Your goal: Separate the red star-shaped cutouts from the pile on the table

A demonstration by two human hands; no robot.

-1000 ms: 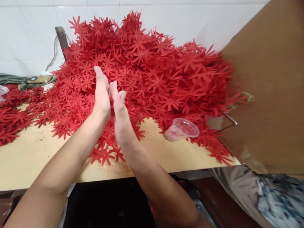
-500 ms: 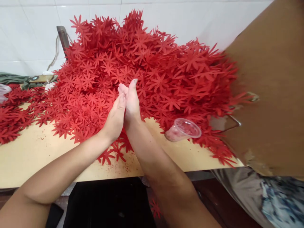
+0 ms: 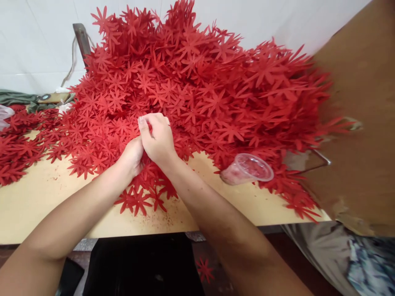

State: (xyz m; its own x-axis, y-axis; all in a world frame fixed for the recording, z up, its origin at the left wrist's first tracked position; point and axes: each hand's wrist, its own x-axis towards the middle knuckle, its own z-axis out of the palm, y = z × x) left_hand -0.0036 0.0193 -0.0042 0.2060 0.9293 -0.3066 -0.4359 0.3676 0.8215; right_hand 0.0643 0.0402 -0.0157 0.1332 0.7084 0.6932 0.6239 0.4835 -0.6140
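My right hand (image 3: 159,137) is closed, its fingers curled over the far end of my left hand. My left hand (image 3: 133,155) lies against it from below, its fingers hidden behind the right one. Whether anything sits between the palms cannot be seen. Both are above the front of a big heap of red flower-shaped cut-outs (image 3: 166,90) with narrow, pointed petals. Several loose cut-outs (image 3: 140,201) lie below my wrists on the pale tabletop (image 3: 101,216).
To the right, a clear plastic cup (image 3: 253,167) leans on its side among the cut-outs. A large cardboard box (image 3: 364,144) stands at the right edge. Green cloth (image 3: 18,98) and a plastic bag (image 3: 4,117) are at the far left. One cut-out (image 3: 204,270) lies below the table.
My hands went from palms pressed together with thumbs up to the right hand folded over the left. They shifted slightly left. The view moved a little.
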